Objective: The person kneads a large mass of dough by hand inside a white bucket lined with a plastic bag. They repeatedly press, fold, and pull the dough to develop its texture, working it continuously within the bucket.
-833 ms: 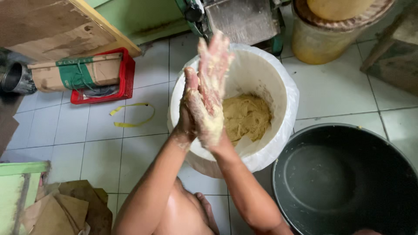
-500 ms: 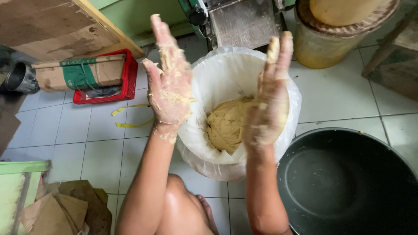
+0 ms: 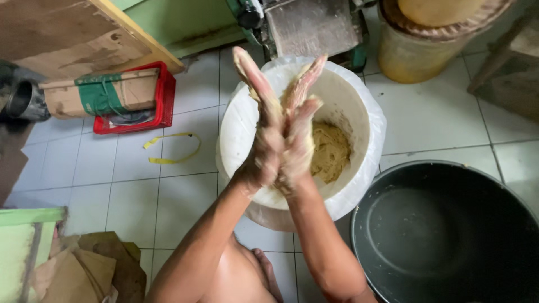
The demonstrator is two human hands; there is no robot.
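Note:
My left hand [image 3: 261, 120] and my right hand [image 3: 299, 126] are pressed palm to palm above a white plastic-lined bucket [image 3: 238, 126]. Both hands are smeared with sticky yellowish dough, fingers stretched out and pointing away from me. Neither hand holds anything. A lump of the same yellowish dough [image 3: 331, 151] lies at the bottom of the bucket, partly hidden behind my hands. My forearms rise from the lower edge of the view, and my bare knee and foot show beneath them.
A large black tub [image 3: 443, 235] stands at the right of the bucket. A red crate [image 3: 163, 109] with a cardboard box sits at left, a yellow strap [image 3: 171, 148] on the white tiles. A metal machine [image 3: 311, 25] and a yellow container [image 3: 421, 47] stand behind.
My hands were together, then swung wide apart above the bucket, and now they have come back together palm to palm.

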